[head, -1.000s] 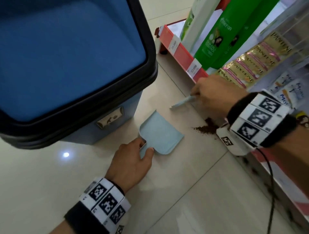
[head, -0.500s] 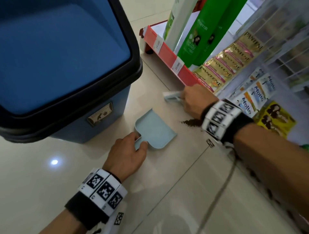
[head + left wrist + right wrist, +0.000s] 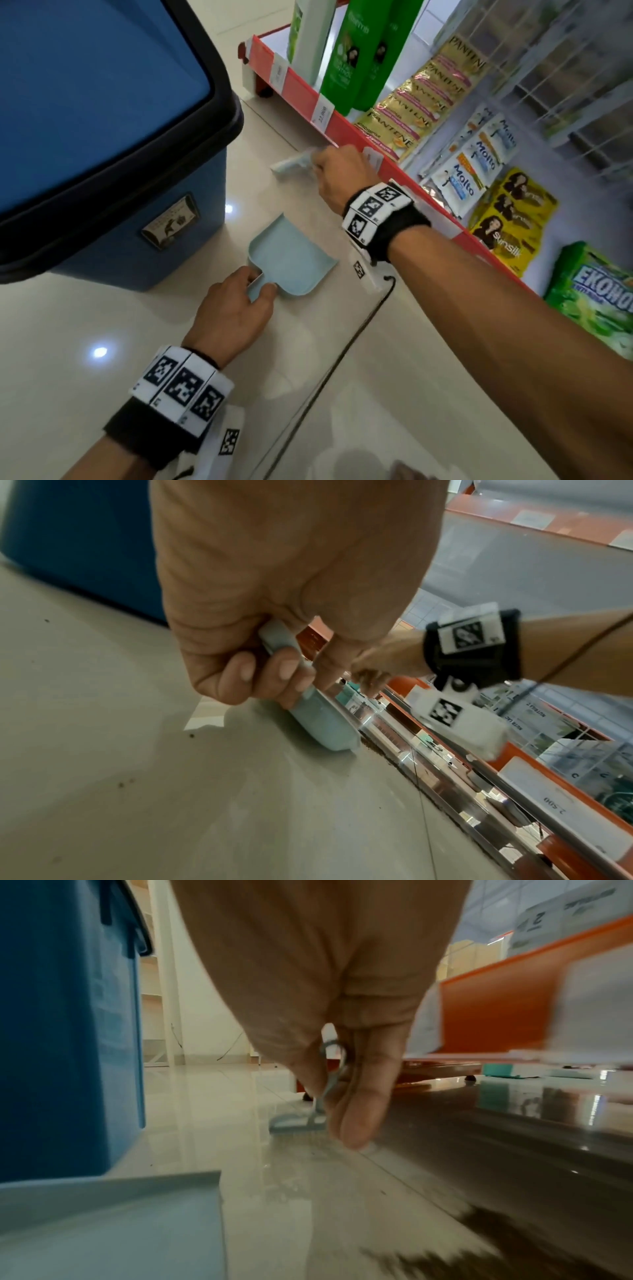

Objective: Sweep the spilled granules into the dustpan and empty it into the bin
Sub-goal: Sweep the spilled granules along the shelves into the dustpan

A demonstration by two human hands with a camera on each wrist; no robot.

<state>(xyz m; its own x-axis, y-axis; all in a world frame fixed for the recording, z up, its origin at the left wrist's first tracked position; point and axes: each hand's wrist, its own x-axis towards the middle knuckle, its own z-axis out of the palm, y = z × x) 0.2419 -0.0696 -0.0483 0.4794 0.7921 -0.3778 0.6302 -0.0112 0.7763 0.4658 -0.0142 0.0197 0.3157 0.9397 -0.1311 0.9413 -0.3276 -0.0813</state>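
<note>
A pale blue dustpan [image 3: 291, 260] lies flat on the tiled floor beside the blue bin [image 3: 102, 144]. My left hand [image 3: 236, 308] grips its short handle, fingers curled round it [image 3: 274, 674]. My right hand [image 3: 339, 171] holds a small pale blue brush [image 3: 291, 164] by its thin handle [image 3: 325, 1085], bristles on the floor beyond the dustpan, near the shelf's foot. Dark brown granules [image 3: 514, 1250] lie on the floor under my right wrist; in the head view that wrist hides them. A few stray grains [image 3: 125, 783] dot the floor to the left.
The bin's black rim [image 3: 219, 113] overhangs the floor at the left. A red-edged shelf [image 3: 342, 120] with green bottles [image 3: 346, 58] and sachet strips [image 3: 428, 96] runs along the right. A thin cable [image 3: 342, 353] crosses the tiles.
My right hand has carried the brush away from me along the shelf foot, past the granules, which it now hides. The left hand still holds the dustpan in place.
</note>
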